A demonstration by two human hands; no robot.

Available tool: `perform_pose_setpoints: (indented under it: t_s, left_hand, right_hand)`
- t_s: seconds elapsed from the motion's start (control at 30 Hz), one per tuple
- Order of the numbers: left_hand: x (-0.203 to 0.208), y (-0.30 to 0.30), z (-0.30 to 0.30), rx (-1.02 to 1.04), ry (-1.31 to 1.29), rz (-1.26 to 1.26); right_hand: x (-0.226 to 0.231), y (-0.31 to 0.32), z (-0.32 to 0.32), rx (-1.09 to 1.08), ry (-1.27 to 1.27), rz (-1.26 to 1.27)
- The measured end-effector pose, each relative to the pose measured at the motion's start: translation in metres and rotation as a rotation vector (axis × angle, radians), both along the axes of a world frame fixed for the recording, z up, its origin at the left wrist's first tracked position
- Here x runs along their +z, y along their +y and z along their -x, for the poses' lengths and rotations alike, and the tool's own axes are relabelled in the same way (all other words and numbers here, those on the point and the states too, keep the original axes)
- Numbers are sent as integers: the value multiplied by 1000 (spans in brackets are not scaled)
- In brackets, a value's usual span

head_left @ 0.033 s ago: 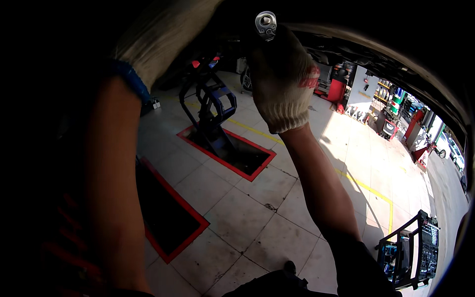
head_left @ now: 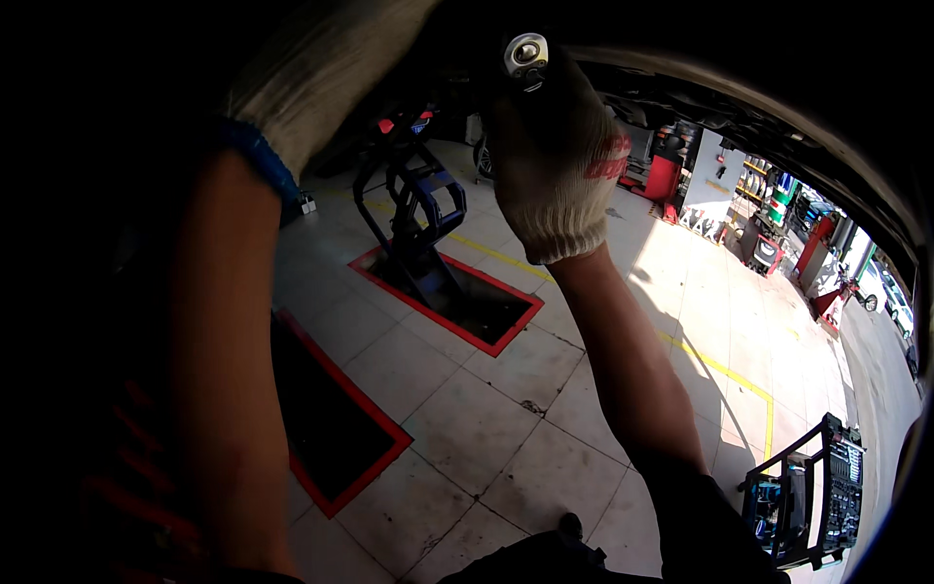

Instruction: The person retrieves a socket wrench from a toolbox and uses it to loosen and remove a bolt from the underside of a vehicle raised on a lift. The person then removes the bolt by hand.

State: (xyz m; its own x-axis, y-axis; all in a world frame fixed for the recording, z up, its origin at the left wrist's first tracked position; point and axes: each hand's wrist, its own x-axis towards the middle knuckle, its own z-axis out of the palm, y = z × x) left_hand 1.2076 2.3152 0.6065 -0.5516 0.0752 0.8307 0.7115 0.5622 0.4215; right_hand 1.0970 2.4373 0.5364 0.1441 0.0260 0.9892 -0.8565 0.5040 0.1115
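Note:
Raised under the dark vehicle body, my right hand (head_left: 559,161) wears a knitted white glove with red print and is wrapped round a ratchet wrench. Only the shiny round head of the ratchet wrench (head_left: 526,54) shows above the fist; its handle is lost in shadow and in the grip. My left hand (head_left: 326,83), in a pale glove with a blue cuff, reaches up at the upper left. Its fingers vanish in the dark, so what it touches is hidden.
Overhead runs the vehicle's dark underside (head_left: 720,102). A blue scissor lift (head_left: 418,209) rises from a red-edged floor pit (head_left: 501,341), with a second red-edged pit (head_left: 375,472) nearer. At lower right stands a tool cart (head_left: 808,496); red jacks and shelves line the far right.
The ratchet head has dropped slightly and tilted, with my right fist turning a little. My left arm has hardly moved.

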Motion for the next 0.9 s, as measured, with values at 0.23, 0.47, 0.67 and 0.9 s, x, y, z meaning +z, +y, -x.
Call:
perform_pose_setpoints:
  t_s: [0.23, 0.47, 0.67, 0.9]
  left_hand:
    - [12, -19, 2, -182, -136, -61]
    - [13, -11, -5, -86, -109, -43]
    - [19, -18, 8, -83, -113, -57]
    - [18, -27, 2, 6, -134, 26]
  right_hand:
    - [13, 3, 3, -379, 68, -34]
    - [13, 11, 6, -760, 256, -184]
    - [19, -4, -10, -341, -132, 33]
    - [20, 20, 11, -913, 207, -303]
